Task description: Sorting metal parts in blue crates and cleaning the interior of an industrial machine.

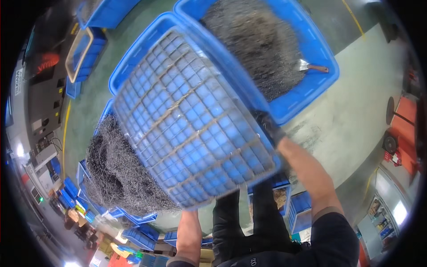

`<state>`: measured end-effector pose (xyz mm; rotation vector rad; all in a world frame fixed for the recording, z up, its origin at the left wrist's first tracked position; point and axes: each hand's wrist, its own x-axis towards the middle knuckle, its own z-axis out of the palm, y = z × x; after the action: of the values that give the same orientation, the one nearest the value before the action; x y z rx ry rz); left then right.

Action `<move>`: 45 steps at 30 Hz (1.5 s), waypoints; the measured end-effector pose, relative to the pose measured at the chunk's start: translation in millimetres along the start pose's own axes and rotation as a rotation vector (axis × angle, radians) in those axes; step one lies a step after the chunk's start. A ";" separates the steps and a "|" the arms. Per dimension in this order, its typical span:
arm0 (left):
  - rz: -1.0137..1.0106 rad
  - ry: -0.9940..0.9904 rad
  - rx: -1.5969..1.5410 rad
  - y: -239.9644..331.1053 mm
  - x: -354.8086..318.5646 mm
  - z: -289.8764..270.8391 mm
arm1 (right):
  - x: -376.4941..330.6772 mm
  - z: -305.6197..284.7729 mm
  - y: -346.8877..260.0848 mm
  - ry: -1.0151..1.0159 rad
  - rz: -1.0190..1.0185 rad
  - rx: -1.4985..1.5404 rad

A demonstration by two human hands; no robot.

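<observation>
A blue plastic crate [178,120] is tipped up in front of me, its ribbed, grid-patterned underside facing me. At its right side my right hand [269,127], in a dark glove and blurred, grips the edge. My left forearm reaches the crate's near edge, and the hand itself is hidden behind it. Left of the crate lies a heap of tangled dark metal shavings [120,164]. Beyond, at the far right, a large blue bin [327,60] holds finer grey-black shavings [253,40]. A scraper [313,67] with a brown handle rests on them near the right wall.
More blue bins [86,53] stand at the far left on the green floor. Small blue crates [300,211] are beside my legs. Along the left are machines [42,102] and cluttered goods. A fan [390,142] and an orange-red object [407,133] stand at the right.
</observation>
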<state>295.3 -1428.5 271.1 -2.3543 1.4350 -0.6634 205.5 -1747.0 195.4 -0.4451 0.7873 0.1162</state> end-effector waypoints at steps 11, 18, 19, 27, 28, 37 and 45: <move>-0.066 -0.329 -0.268 -13.5 -53.4 56.6 | -12.6 2.5 -21.7 0.052 -0.487 -0.788; -0.103 -0.567 -0.411 -36.3 -94.5 72.5 | 24.8 -36.6 3.9 -0.154 -0.600 -0.547; -0.108 -0.600 -0.432 -42.8 -101.1 79.0 | 24.8 -30.8 5.0 -0.093 -0.508 -0.481; -0.222 -0.899 -0.564 -41.2 -127.2 110.2 | 49.0 -54.1 61.1 0.110 -0.265 -0.633; -0.221 -0.888 -0.595 -20.6 -116.2 114.0 | 52.9 -88.9 79.1 0.220 -0.320 -0.924; -0.137 -0.697 -0.551 -34.9 -131.9 57.1 | -16.8 15.7 -8.9 0.169 -0.422 -0.975; -0.368 -0.796 -0.754 -28.6 -61.5 115.7 | -3.7 -2.5 8.5 -0.214 -0.339 0.364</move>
<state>354.1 -1358.6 172.9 -2.9069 0.9566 0.8482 199.0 -1740.2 193.5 -0.2105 0.4987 -0.2886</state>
